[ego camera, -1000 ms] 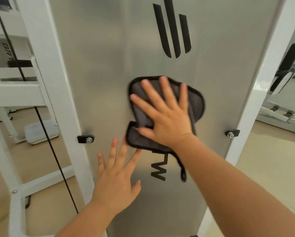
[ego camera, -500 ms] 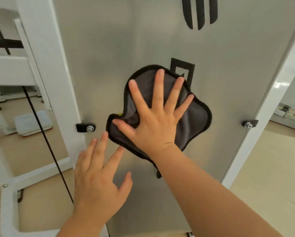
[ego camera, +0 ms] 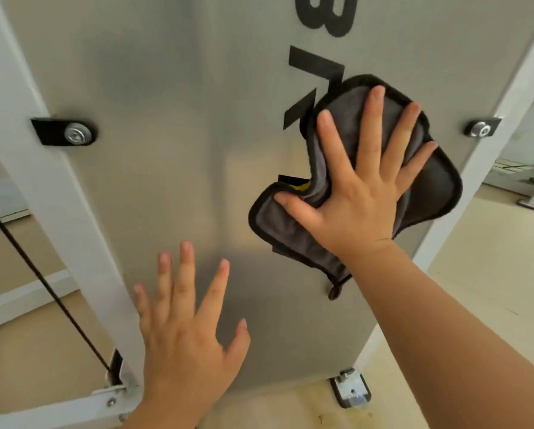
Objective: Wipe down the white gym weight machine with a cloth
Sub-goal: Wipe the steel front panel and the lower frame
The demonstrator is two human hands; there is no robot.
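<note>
Where palm presses: cloth point(ego camera: 426, 187), crumpled, axisless.

The floor point(ego camera: 491, 289) is a pale cream colour and looks smooth. Light shines on it from the right. On the left, a flat white thing point(ego camera: 2, 205) lies on the floor. Far off on the right stands more white gym gear point(ego camera: 519, 168), blurry and hard to make out.

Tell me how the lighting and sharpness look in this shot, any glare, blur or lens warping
Head view: soft light, with a warm sheen on the metal panel left of the cloth; both the right hand and the left hand look slightly soft; the wide lens makes the white frame post and the panel's edges splay outward.
</note>
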